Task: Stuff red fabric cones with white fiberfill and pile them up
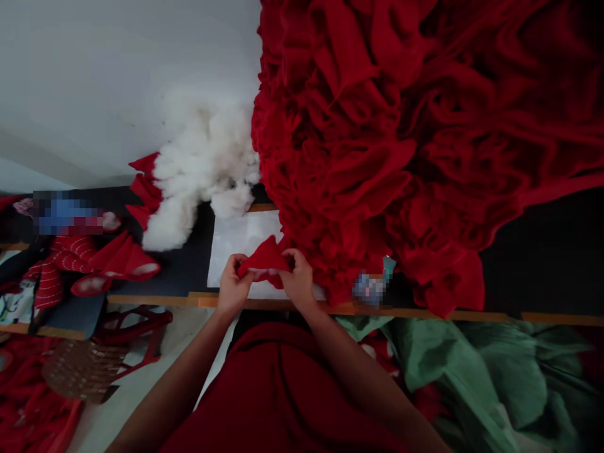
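Observation:
A small pointed piece of red cloth, hat-like in shape, is stretched between my two hands, with some white along its lower edge. My left hand grips its left end, fingers curled round the cloth. On the other side my right hand pinches the right end between thumb and fingers. Beneath the cloth lies a white sheet on the dark table. A big heap of red cloth pieces rises right behind my right hand.
White fluffy stuffing is piled against the wall, beside more red points of cloth. At left, a co-worker's striped red sleeve is near another red piece. A dark red chair and green sheeting sit below the table edge.

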Action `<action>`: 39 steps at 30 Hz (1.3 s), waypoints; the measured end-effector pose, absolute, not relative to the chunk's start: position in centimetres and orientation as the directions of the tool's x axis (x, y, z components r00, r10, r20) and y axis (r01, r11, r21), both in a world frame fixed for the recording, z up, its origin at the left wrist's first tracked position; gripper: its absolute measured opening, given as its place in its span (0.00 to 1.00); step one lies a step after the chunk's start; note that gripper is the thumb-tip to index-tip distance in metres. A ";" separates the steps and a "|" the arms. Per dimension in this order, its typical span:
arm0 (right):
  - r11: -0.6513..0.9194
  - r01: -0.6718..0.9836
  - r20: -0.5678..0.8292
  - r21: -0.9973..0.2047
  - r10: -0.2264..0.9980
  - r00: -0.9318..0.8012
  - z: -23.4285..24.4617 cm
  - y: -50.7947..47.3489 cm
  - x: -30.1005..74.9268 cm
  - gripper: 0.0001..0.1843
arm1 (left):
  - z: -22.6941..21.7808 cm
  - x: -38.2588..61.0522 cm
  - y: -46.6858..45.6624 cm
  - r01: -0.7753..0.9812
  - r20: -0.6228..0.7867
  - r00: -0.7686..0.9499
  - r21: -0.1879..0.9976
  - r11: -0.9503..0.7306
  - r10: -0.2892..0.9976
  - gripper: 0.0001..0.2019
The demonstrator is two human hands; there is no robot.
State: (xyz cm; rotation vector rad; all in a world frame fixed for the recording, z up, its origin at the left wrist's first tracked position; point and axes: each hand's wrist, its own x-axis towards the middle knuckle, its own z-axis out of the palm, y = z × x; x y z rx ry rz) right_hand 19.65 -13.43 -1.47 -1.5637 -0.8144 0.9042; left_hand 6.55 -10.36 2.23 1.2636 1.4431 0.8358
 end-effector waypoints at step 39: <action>-0.114 0.483 0.029 -0.868 0.960 0.279 -1.6 -14.0 20.8 0.15 | 1.7 8.0 -10.8 0.655 0.006 0.216 0.741 -0.150 0.976 0.10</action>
